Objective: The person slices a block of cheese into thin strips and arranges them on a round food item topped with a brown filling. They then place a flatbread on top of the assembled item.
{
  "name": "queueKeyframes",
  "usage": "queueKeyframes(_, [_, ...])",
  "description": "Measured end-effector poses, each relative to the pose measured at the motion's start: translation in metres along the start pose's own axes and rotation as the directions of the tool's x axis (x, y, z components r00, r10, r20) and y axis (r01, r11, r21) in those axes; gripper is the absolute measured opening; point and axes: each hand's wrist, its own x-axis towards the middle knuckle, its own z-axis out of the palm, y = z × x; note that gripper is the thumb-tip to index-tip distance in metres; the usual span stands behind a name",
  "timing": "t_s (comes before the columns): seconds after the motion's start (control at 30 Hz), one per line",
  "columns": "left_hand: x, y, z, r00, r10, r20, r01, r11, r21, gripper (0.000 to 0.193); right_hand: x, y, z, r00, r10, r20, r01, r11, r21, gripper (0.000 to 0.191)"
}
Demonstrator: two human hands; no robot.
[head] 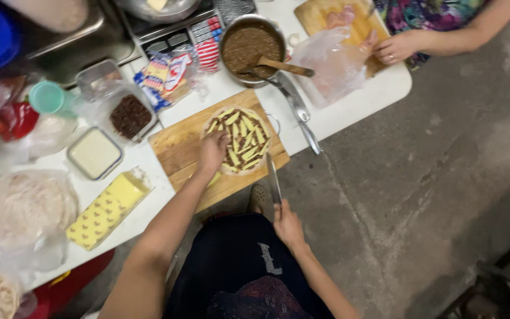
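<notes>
Here, a left hand was laid palm down, fingers loosely together, on the near-left edge of a round tortilla spread with brown filling and covered with pale yellow cheese strips. The tortilla was set on a wooden cutting board at the near edge of a white counter. A right hand was closed around the handle of a knife, held off the counter's edge with the blade pointing away, just beside the board's right corner.

Also recorded on the counter:
- a block of yellow cheese in its wrapper, left of the board;
- a stack of tortillas in a clear bag, at the far left;
- a square container of white spread and one of dark filling, behind the cheese;
- a metal pan of brown filling with a wooden spoon resting in it, behind the board, its long handle reaching toward the counter's edge;
- a second cutting board at the far right, with another person's hand resting on it beside a clear plastic bag.
</notes>
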Motion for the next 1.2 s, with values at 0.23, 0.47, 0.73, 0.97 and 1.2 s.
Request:
queueKeyframes(0.23, [-0.124, -0.081, -0.081, 0.958, -0.234, -0.166, 0.233, 0.972, -0.03, 0.014, 0.011, -0.064, 0.055, 0.908, -0.345, 0.24, 0.393, 0.898, -0.197, 0.029])
queueKeyframes(0.47, [-0.199, -0.12, -0.093, 0.948, -0.314, 0.056, 0.318, 0.943, -0.095, 0.031, 0.005, -0.112, 0.109, 0.847, -0.413, 0.334, 0.515, 0.794, -0.324, 0.044])
queueKeyframes(0.73, [-0.2, -0.121, -0.099, 0.964, -0.248, 0.099, 0.259, 0.958, -0.123, 0.037, -0.002, -0.11, 0.133, 0.869, -0.4, 0.292, 0.49, 0.779, -0.392, 0.028])
queueKeyframes(0.97, [-0.203, -0.122, -0.101, 0.945, -0.296, 0.135, 0.309, 0.947, -0.086, 0.035, -0.008, -0.118, 0.133, 0.888, -0.361, 0.285, 0.452, 0.798, -0.399, 0.029])
queueKeyframes(1.2, [-0.202, -0.119, -0.102, 0.951, -0.286, 0.122, 0.296, 0.952, -0.079, 0.034, -0.001, -0.114, 0.139, 0.869, -0.37, 0.328, 0.485, 0.767, -0.42, 0.031])
